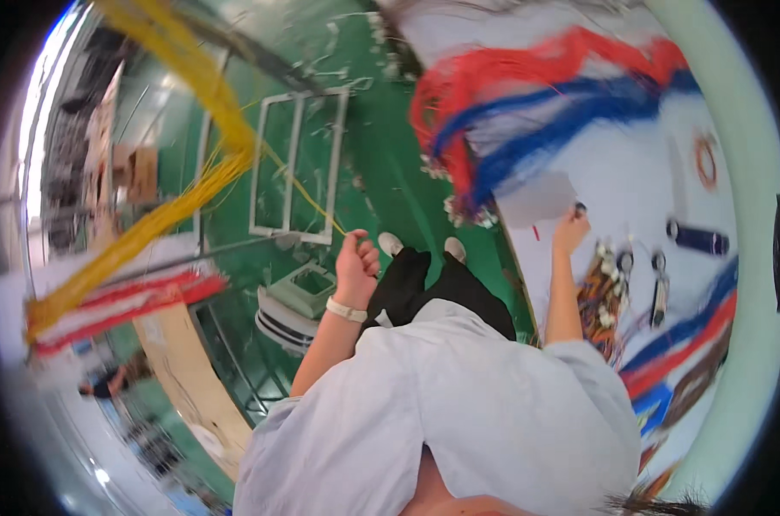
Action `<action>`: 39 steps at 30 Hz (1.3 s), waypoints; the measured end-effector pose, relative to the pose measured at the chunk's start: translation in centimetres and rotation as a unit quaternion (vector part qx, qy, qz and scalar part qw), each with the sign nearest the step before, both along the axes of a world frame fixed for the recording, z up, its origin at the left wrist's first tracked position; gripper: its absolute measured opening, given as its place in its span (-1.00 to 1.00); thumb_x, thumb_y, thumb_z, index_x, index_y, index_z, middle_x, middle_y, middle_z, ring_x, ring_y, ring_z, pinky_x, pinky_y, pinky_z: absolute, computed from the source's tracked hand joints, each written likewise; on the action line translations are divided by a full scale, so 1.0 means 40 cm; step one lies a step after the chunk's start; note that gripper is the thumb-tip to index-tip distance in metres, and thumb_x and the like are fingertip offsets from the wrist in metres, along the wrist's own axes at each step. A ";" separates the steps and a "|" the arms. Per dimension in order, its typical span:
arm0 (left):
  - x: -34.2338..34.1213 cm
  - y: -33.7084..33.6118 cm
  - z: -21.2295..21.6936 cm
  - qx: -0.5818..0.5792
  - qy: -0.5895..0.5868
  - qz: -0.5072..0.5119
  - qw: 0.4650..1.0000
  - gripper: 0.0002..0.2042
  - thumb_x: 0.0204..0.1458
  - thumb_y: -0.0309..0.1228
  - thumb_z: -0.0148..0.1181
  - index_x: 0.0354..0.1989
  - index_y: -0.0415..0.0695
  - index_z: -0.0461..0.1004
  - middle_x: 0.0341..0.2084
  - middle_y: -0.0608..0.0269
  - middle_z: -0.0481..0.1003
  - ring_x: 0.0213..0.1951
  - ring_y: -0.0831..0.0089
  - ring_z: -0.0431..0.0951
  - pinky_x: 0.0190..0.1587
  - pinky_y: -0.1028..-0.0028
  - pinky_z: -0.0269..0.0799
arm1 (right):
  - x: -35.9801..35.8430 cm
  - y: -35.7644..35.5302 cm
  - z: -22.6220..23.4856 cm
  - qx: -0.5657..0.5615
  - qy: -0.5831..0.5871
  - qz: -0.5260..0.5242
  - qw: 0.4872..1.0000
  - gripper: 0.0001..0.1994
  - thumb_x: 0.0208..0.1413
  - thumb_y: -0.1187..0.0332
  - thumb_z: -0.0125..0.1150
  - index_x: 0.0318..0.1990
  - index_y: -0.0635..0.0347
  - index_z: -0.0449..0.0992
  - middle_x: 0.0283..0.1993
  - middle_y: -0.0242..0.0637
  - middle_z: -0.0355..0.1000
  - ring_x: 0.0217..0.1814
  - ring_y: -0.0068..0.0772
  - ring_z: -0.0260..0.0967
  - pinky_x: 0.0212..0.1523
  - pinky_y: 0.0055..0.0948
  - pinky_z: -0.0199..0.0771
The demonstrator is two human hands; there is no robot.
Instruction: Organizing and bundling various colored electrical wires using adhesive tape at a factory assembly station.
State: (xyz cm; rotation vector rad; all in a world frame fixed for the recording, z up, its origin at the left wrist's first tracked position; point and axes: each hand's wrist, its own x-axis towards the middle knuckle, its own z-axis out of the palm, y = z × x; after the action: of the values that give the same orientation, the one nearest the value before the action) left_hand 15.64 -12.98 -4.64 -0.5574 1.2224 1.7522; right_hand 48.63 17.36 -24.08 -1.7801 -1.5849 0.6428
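Observation:
My left hand (357, 265) is closed, its fingers pinching the end of a thin yellow wire (308, 196). That wire runs up and left to a thick bundle of yellow wires (222, 103) draped over a rack. Out to the right, my right hand (570, 230) is above the white table (613, 172). Its fingers close on a small dark round thing (580, 209) whose kind I cannot make out. Beside it lie a grey sheet (536, 199) and a small red stick (536, 232).
Red wires (493, 73) and blue wires (570, 120) cover the table's far part. A dark blue cylinder (699, 237), an orange coil (706, 162) and wires with white connectors (600, 284) lie rightward. A white frame (338, 163) and a stool (291, 314) stand left.

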 end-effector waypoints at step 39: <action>-0.362 -0.597 0.321 0.329 0.007 0.083 0.941 -0.72 0.24 -0.26 -0.16 -0.52 -0.06 0.25 -0.67 0.58 -0.02 -0.67 0.75 -0.08 -0.67 0.64 -0.24 | -1.243 -0.875 0.822 -0.594 0.183 0.694 0.363 -0.49 -0.17 0.30 0.03 0.03 0.28 0.30 -0.15 -0.29 0.38 -0.11 -0.47 0.34 -0.04 -0.52 0.31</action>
State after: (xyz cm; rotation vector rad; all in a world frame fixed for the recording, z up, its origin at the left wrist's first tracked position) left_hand 1.14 -36.87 8.20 -0.2498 0.5375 2.1610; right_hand -1.10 -17.65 8.82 0.0912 -1.9892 3.2875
